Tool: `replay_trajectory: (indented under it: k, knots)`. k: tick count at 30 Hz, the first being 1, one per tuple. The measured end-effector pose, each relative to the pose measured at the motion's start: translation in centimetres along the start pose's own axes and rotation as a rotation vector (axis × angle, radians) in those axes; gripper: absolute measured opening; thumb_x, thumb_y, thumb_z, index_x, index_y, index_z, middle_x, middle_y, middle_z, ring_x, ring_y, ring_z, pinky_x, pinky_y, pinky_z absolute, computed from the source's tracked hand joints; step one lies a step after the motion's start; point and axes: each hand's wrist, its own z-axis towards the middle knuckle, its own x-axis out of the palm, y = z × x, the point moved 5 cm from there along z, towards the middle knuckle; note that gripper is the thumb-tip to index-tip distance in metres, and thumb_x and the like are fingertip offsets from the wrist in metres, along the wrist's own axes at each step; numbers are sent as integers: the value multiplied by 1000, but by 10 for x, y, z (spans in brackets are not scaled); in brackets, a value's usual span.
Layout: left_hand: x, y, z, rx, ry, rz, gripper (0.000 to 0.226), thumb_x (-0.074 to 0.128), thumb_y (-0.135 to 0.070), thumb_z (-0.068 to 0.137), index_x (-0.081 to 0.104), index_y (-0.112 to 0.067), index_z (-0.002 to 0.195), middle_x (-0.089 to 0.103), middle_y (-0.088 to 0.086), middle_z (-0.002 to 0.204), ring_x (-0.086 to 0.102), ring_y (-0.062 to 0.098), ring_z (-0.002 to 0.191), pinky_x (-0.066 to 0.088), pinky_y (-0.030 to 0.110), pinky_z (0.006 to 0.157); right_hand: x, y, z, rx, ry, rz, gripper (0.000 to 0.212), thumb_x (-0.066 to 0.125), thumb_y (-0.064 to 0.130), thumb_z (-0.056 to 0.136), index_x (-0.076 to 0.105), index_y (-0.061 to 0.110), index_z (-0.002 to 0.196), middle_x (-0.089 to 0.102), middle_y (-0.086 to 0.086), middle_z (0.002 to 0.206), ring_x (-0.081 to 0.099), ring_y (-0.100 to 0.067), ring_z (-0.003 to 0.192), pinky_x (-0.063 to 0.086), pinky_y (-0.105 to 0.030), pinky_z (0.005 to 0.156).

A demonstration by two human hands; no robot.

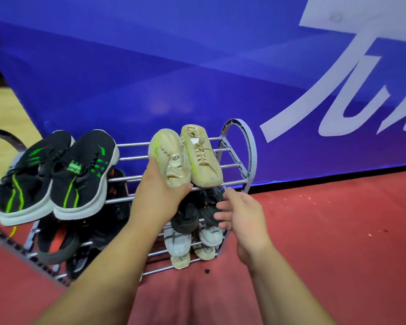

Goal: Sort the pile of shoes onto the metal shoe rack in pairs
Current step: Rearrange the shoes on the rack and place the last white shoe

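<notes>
Metal shoe rack [242, 146]: grey tubular bars, rounded end frames, several tiers, standing on the red floor against the far wall. Top tier: black sneakers [56, 174] with green stripes and white soles, paired side by side at left; beige sneakers [202, 158] paired at right, the left beige shoe [168, 158] gripped at its near end by the left hand [159, 191]. Lower tiers: black-and-orange shoes [54, 240] at left, dark shoes [185, 219] above pale shoes [178, 245] at right.

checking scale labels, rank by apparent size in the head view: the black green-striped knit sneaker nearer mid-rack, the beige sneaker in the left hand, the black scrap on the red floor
1. black green-striped knit sneaker, though nearness may inflate it
2. beige sneaker in the left hand
3. black scrap, far smallest
</notes>
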Motion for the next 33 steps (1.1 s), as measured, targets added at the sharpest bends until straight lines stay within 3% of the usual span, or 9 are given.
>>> replay_trajectory:
  k: [5, 11, 14, 26, 33]
  knots:
    - [2, 7, -4, 22, 29, -32, 68, 79, -52, 72, 44, -46, 130, 66, -23, 111, 65, 7, 100, 55, 38, 83, 18, -1, 11, 168, 12, 79, 43, 60, 49, 98, 64, 8, 110, 70, -12, 92, 63, -21, 65, 47, -29, 49]
    - [2, 11, -2, 56, 44, -26, 65, 78, -52, 75, 42, -49, 128, 66, -27, 111, 65, 5, 101, 56, 43, 86, 42, -1, 23, 208, 64, 87, 55, 57, 55, 97, 66, 2, 108, 75, -16, 96, 66, -23, 64, 49, -29, 48]
    - [4, 14, 1, 75, 47, -17, 65, 78, -53, 75, 41, -49, 129, 66, -27, 114, 65, 6, 105, 56, 43, 88, 49, -4, 27, 222, 93, 86, 58, 56, 58, 97, 68, 1, 105, 75, -13, 88, 65, -21, 58, 49, -29, 47]
    - [12, 9, 2, 104, 57, -7, 63, 79, -53, 77, 42, -50, 129, 64, -30, 108, 63, 3, 100, 53, 37, 82, 42, 3, 35, 142, 26, 114, 38, 57, 37, 101, 67, 0, 96, 66, -10, 67, 56, -17, 47, 43, -27, 42]
    - [19, 7, 2, 92, 13, -8, 61, 78, -54, 77, 43, -42, 125, 60, -26, 103, 61, 7, 99, 51, 37, 83, 27, 2, 36, 134, -16, 114, 40, 60, 37, 98, 68, -2, 97, 65, -11, 66, 55, -18, 48, 43, -29, 44]
